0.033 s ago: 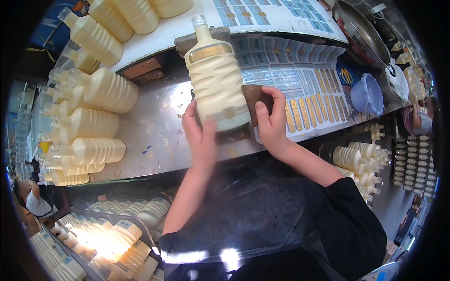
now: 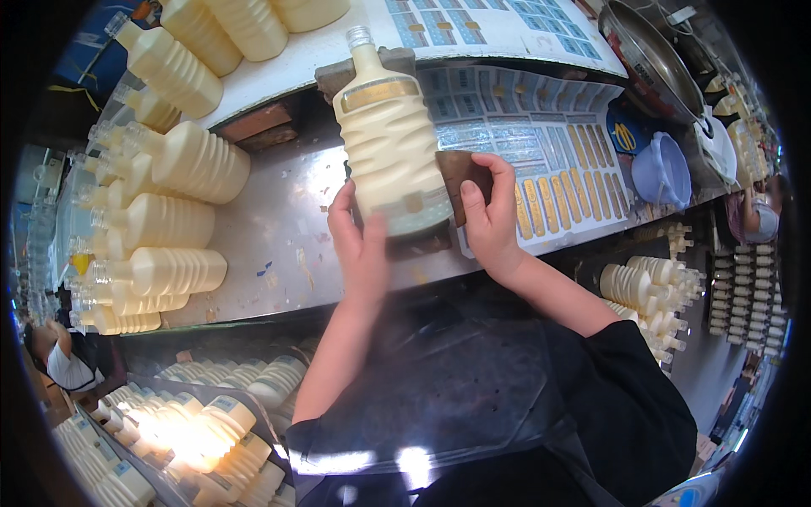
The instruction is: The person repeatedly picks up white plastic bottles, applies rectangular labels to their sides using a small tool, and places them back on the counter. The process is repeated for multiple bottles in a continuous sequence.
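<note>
A cream ribbed bottle (image 2: 390,148) with a clear threaded neck lies on its back in front of me, neck pointing away. A gold label sits across its shoulder and a pale blue label (image 2: 414,211) near its base. My left hand (image 2: 361,249) grips the bottle's lower left edge, thumb over the front by the pale blue label; that hand is slightly blurred. Against the bottle's lower right side, my right hand (image 2: 492,211) pinches a flat dark brown piece (image 2: 463,182), its exact kind unclear. A grey block (image 2: 334,80) props the bottle under its neck end.
Sheets of gold and blue labels (image 2: 541,190) lie right of the bottle. Beyond them stand a lavender tub (image 2: 661,173) and a large metal pan (image 2: 650,55). Several cream bottles (image 2: 182,224) line the left side; crates of bottles (image 2: 198,431) sit lower left.
</note>
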